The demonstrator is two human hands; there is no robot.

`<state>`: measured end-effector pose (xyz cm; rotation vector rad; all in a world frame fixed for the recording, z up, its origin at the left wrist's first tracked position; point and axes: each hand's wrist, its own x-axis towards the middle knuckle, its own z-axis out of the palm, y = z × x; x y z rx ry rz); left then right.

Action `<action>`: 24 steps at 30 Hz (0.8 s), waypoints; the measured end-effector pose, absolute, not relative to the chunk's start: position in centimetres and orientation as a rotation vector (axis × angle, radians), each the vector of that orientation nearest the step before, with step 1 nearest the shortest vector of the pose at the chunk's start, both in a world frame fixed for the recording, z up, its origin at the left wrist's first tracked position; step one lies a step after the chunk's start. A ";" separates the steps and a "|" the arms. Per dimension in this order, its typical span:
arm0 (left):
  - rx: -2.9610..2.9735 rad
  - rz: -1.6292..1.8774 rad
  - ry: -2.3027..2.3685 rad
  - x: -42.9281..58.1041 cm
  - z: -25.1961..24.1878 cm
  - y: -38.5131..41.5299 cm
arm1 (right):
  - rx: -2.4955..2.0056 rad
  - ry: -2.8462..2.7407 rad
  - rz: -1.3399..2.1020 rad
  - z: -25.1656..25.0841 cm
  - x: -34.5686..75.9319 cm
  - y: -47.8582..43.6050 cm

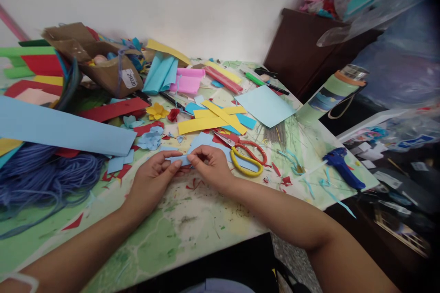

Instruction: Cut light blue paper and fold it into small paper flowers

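Observation:
Both of my hands meet over the middle of the table and pinch a small light blue paper strip (180, 159). My left hand (153, 178) grips its left end with thumb and fingers closed. My right hand (210, 165) holds the right end, fingers curled over it. Just right of my right hand lie scissors (245, 154) with red and yellow handles. Yellow paper strips (209, 121) lie beyond the hands.
A long blue paper sheet (65, 130) and purple cord (41, 176) fill the left. A cardboard box (103, 66), paper rolls (173, 75) and small paper flowers (156, 111) sit at the back. A blue glue gun (342, 169) lies near the right edge. A green bottle (332, 91) stands beyond.

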<state>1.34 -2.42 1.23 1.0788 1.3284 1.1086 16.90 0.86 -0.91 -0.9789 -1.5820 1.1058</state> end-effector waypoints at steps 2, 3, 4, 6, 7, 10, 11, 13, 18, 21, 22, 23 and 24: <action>1.072 1.116 1.318 1.3 1.2 -2.4 | -0.975 -1.578 1.088 -0.9 16.8 0.8; 1.070 1.118 1.314 1.3 1.2 -2.4 | -0.978 -1.577 1.081 -0.9 16.8 0.8; 1.071 1.119 1.314 1.4 1.2 -2.4 | -0.980 -1.574 1.079 -0.9 16.8 0.8; 1.076 1.119 1.320 1.4 1.2 -2.4 | -0.978 -1.566 1.088 -1.0 16.7 0.8; 1.083 1.115 1.326 1.4 1.2 -2.4 | -0.972 -1.558 1.103 -1.0 16.7 0.8; 1.132 1.082 1.370 1.3 1.3 -2.4 | -0.948 -1.525 1.150 -1.1 16.6 0.8; 1.154 1.065 1.388 1.2 1.3 -2.5 | -0.949 -1.516 1.159 -1.1 16.6 0.8; 1.191 1.041 1.418 1.2 1.4 -2.5 | -0.965 -1.501 1.160 -1.2 16.5 0.8; 1.225 1.023 1.456 1.3 1.7 -2.6 | -0.982 -1.492 1.172 -1.4 16.5 0.9; 1.215 1.017 1.457 1.4 1.9 -2.6 | -0.987 -1.487 1.175 -1.5 16.6 0.9; 1.211 1.015 1.461 1.4 2.0 -2.6 | -0.989 -1.489 1.173 -1.5 16.6 0.9; 1.211 1.014 1.465 1.5 2.0 -2.6 | -0.991 -1.493 1.172 -1.5 16.6 1.0; 1.211 1.011 1.466 1.5 1.9 -2.6 | -0.992 -1.497 1.174 -1.5 16.6 1.0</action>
